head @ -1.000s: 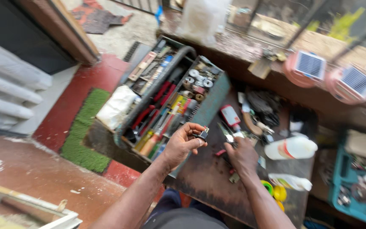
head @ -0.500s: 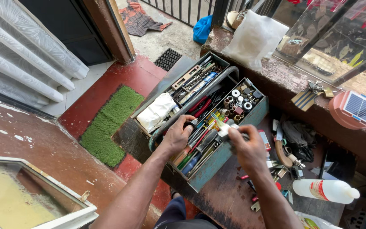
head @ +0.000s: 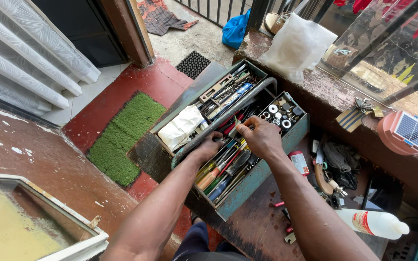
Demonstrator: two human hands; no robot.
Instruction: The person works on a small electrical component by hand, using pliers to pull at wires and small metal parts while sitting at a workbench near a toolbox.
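An open teal metal toolbox point(head: 247, 193) stands on a worn dark bench, its grey carry bar point(head: 233, 108) across the middle. My left hand point(head: 208, 146) reaches under the bar, with its fingertips hidden among the tools beside a white cloth bundle point(head: 180, 128). My right hand point(head: 263, 137) hovers over the lower tray of screwdrivers point(head: 218, 175), fingers pinched on a small pale part. Just beyond it is a tray section of small round parts point(head: 279, 113). The far tray point(head: 223, 92) holds long hand tools.
A white squeeze bottle point(head: 373, 222), a wooden-handled knife point(head: 321, 178) and a small red-capped bottle point(head: 298, 162) lie right of the box. A plastic bag point(head: 296, 43) and a pink solar lamp point(head: 405, 133) sit on the ledge. A green mat point(head: 122, 135) lies below left.
The view has swung onto the toolbox. My left hand dropped from holding a small item into the box under the bar. My right hand came from the bench to the screwdriver tray.
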